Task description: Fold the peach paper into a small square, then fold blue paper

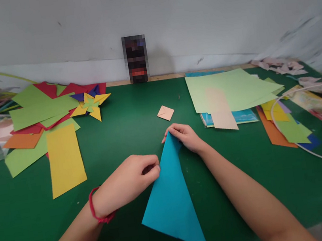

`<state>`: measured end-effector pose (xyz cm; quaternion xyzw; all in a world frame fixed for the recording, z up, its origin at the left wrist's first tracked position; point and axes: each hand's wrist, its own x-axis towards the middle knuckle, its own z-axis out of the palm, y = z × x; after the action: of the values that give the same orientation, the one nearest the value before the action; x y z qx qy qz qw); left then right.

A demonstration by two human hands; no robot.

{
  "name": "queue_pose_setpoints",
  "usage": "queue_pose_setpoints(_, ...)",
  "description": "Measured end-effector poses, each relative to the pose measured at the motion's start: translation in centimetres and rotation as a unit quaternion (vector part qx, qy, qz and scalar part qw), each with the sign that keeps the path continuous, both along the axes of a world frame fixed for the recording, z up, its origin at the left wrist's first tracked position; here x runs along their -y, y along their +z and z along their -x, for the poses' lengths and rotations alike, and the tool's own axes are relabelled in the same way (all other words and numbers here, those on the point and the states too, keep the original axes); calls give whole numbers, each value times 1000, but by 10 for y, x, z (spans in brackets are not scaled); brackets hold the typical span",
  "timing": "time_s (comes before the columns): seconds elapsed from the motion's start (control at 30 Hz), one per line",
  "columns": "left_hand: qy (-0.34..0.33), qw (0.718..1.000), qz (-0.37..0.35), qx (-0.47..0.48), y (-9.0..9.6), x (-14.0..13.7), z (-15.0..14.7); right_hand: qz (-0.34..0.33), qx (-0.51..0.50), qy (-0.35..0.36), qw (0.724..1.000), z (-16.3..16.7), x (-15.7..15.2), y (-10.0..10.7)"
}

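A folded sheet of blue paper (170, 199) slants across the middle of the green table, its narrow tip pointing away from me and its wide edge nearest me. My right hand (185, 136) pinches the sheet at that tip. Along the left edge, my left hand (139, 175) is closed with thumb and forefinger on the paper; a red cord bracelet circles that wrist. Just beyond the tip lies a small folded pink paper square (165, 113). The underside of the blue paper is hidden.
Left, green, red and orange sheets lie piled near a yellow paper strip (65, 160) and a folded paper star (90, 105). Right, a pale green sheet (234, 86) covers a blue pack, with coloured scraps (290, 126) beside it. A blurred dark object (136, 60) stands against the wall.
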<state>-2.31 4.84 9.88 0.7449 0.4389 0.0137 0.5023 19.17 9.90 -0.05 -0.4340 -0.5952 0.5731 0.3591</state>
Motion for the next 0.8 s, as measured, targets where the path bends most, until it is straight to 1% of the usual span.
queue_pose_setpoints(0.17,-12,999,-3,-33,17,12,5,40,-90,-32,995,0,0,-1)
queue_pose_setpoints(0.3,-34,998,1,-44,26,20,7,60,-101,-39,992,0,0,-2)
queue_pose_setpoints(0.37,-56,997,-3,-46,29,25,7,71,-102,-46,991,-1,-2,-3)
queue_pose_setpoints(0.47,-101,994,-2,-40,33,32,10,78,-124,-82,986,-3,-5,-6)
queue_pose_setpoints(0.53,-107,993,-5,-40,36,35,14,75,-131,-102,983,-4,-7,-7)
queue_pose_setpoints(0.6,-81,996,-18,-43,40,34,19,62,-119,-120,984,-4,-8,-10)
queue_pose_setpoints(0.63,-52,997,-32,-45,41,32,21,50,-106,-134,984,-4,-9,-11)
queue_pose_setpoints(0.7,43,994,-81,-60,43,28,23,18,-78,-168,982,-3,-9,-14)
queue_pose_setpoints(0.77,155,972,-149,-92,42,23,24,-11,-55,-193,980,-3,-10,-17)
queue_pose_setpoints(0.8,195,958,-178,-109,41,20,24,-20,-46,-200,979,-3,-10,-17)
